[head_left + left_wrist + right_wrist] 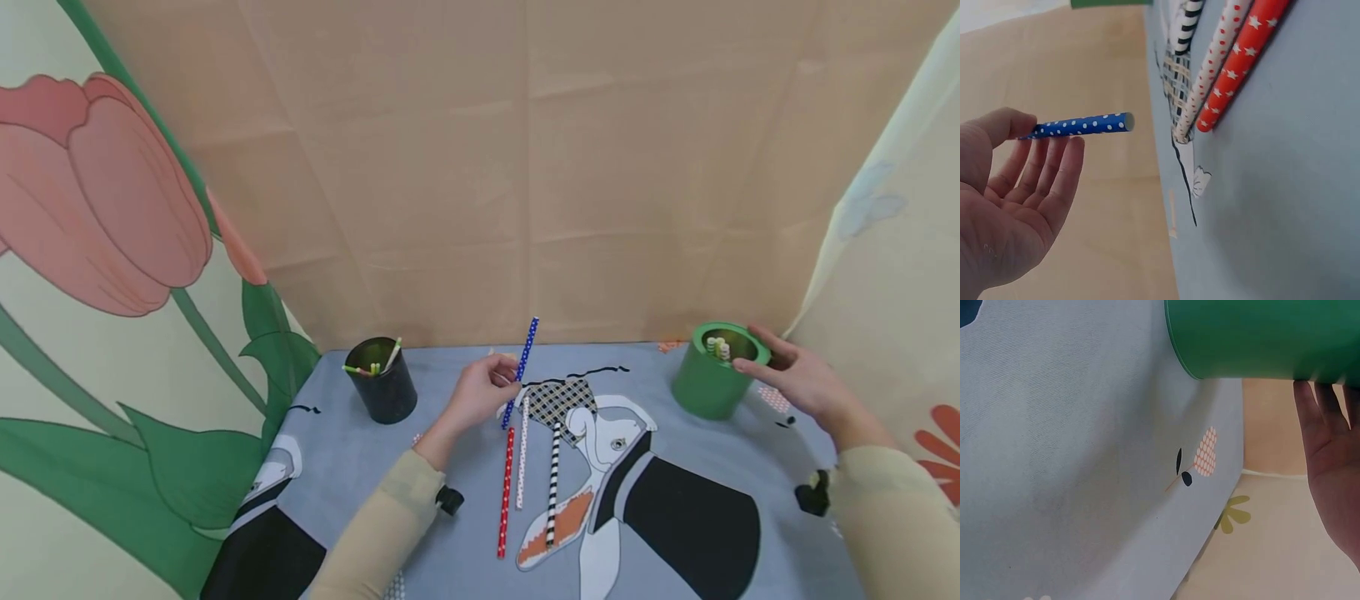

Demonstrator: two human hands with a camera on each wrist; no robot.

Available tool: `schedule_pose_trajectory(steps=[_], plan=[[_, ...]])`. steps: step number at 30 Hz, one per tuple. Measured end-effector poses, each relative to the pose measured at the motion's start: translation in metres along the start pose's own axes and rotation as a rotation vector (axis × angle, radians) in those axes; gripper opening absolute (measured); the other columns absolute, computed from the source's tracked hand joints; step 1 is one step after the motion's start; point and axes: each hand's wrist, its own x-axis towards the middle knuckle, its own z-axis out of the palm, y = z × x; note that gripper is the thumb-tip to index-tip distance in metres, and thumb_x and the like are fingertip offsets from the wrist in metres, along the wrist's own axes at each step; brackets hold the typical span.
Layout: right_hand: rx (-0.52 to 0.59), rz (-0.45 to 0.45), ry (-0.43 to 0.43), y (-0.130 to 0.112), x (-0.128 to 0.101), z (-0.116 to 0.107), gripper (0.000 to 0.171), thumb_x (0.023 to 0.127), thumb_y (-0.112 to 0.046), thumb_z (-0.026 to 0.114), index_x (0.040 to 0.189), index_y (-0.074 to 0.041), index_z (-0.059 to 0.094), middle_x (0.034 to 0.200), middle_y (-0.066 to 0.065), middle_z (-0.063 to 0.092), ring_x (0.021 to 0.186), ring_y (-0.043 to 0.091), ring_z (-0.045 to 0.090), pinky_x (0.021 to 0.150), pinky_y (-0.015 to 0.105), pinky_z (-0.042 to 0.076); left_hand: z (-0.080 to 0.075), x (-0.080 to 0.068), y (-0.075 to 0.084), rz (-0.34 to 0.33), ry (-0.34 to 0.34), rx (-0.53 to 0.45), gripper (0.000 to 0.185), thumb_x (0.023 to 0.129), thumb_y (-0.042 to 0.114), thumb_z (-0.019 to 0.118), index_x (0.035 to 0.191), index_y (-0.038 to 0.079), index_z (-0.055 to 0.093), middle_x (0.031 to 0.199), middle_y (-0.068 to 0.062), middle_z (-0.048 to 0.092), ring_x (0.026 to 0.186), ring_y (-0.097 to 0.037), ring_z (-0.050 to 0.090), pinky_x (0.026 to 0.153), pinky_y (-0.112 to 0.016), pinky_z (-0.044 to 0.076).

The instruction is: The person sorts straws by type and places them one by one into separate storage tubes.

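Observation:
My left hand (pixel 487 390) pinches a blue paper straw with white dots (pixel 530 337) between thumb and fingertips. In the left wrist view the blue straw's near end points away from the palm, held above the cloth. Just right of that hand lie a red straw with white stars (pixel 506 500), a white straw with red dots (pixel 522 467) and a black-and-white striped straw (pixel 554 479). My right hand (pixel 813 382) holds a green cup (pixel 708 387) at its right side, thumb at the near rim and fingers round the back. Several pale straws (pixel 718 348) stand inside it.
At the back left stands a black cup (pixel 388 396) with several green and pale straws in it. A blue-grey cloth (pixel 465 533) printed with rabbits covers the table. A tan backdrop (pixel 420 167) rises behind, with printed side panels left and right.

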Motion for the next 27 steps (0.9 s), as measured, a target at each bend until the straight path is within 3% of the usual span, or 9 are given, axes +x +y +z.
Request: schedule_pose_trajectory(steps=[11,20,27], plan=[[0.003,-0.002,0.005,0.004,0.002,0.001,0.100,0.105,-0.060,0.060,0.171,-0.019,-0.002,0.159,0.050,0.023,0.143,0.067,0.029,0.103,0.077,0.037,0.010,0.003,0.016,-0.016,0.057,-0.096,0.029,0.094,0.010,0.082,0.122,0.006,0.074,0.100,-0.001,0.074,0.086,-0.014,0.069,0.071,-0.028,0.060],[0.015,-0.001,0.007,0.001,0.003,0.003,0.100,0.105,-0.061,0.061,0.171,-0.019,-0.002,0.160,0.049,0.023,0.144,0.067,0.029,0.103,0.078,0.036,0.037,0.004,0.027,-0.031,0.103,-0.258,0.027,0.092,0.001,0.079,0.117,-0.001,0.071,0.100,-0.006,0.074,0.084,-0.014,0.071,0.073,-0.027,0.061],[0.026,0.017,0.009,0.002,-0.005,0.000,0.100,0.104,-0.061,0.061,0.171,-0.022,-0.003,0.161,0.048,0.019,0.144,0.068,0.026,0.103,0.080,0.034,0.062,-0.002,0.043,-0.070,0.059,-0.295,0.021,0.095,0.010,0.081,0.113,0.007,0.072,0.102,0.003,0.072,0.088,-0.009,0.070,0.074,-0.027,0.058]])
